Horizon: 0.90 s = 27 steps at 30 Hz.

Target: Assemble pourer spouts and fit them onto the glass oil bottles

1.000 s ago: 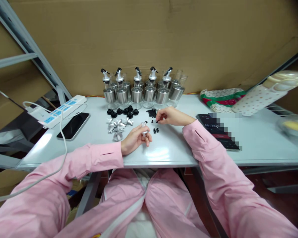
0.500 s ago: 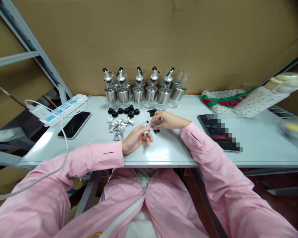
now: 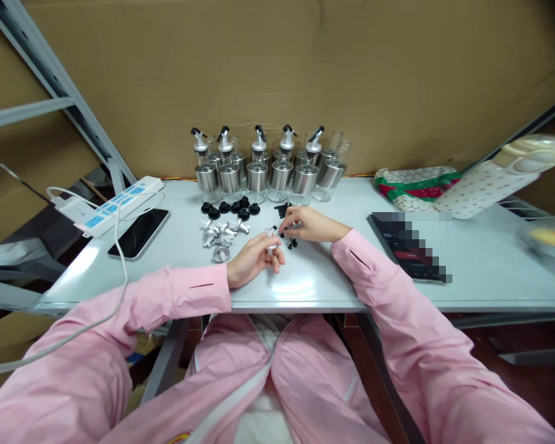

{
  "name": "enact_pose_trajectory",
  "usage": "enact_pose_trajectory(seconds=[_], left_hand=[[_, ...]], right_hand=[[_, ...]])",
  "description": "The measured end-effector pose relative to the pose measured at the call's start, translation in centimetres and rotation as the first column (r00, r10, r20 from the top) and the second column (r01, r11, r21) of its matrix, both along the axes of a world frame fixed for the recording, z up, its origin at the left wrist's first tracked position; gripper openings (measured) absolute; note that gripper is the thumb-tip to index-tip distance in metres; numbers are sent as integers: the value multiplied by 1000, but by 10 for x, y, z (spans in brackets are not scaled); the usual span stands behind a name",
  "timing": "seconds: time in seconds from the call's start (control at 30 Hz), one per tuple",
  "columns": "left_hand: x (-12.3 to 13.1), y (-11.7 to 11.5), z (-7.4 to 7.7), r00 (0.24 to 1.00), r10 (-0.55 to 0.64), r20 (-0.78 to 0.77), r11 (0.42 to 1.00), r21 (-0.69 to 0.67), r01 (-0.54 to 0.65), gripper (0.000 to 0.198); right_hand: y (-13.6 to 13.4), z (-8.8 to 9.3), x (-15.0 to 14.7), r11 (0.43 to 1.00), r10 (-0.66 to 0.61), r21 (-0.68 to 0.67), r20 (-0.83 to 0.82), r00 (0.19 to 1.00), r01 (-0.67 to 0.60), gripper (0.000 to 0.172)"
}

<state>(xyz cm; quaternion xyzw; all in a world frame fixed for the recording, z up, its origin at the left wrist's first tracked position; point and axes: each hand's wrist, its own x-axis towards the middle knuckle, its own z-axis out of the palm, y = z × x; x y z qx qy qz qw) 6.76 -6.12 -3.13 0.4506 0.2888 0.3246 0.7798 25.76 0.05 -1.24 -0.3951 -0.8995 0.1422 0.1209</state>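
My left hand is closed around a silver pourer spout with a black piece at its top. Thumb and fingertips of my right hand are pinched together just right of that spout; what they hold, if anything, is too small to make out. Beneath and beside the right hand lie small black pieces and a bunch of thin black parts. Left of the hands are a pile of silver pourer spouts and several black stoppers.
Glass bottles with steel sleeves stand along the cardboard wall, several topped with spouts. At left are a power strip, a white cable and a phone. A second phone and a patterned cloth bag lie at right.
My right hand has shifted slightly left, toward the spout, and its fingertips have come together. My left hand has stayed in place with the spout.
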Motion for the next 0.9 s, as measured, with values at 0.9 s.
enact_pose_trajectory(seconds=[0.9], left_hand=[[-1, 1, -4, 1000, 10, 16, 1000, 15, -10, 28]], right_hand=[[9, -4, 21, 976, -109, -199, -76, 991, 92, 37]])
